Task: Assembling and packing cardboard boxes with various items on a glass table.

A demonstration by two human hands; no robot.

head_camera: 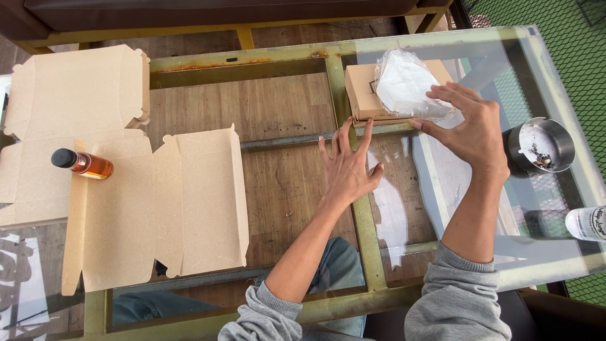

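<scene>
Fingers of the right hand touch the white wrapped bundle atop the small box.

The white wrapped bundle covers much of the small brown box beneath it. Right of that box, a clear bottle is cut off by the picture's edge.

The flat cardboard was plain tan, as was the small box. The bundle on it was white in clear wrap. The bottle held amber liquid under a black cap. The ashtray was silver. The sleeves were grey, the table frame yellow-green with rust spots.
</scene>
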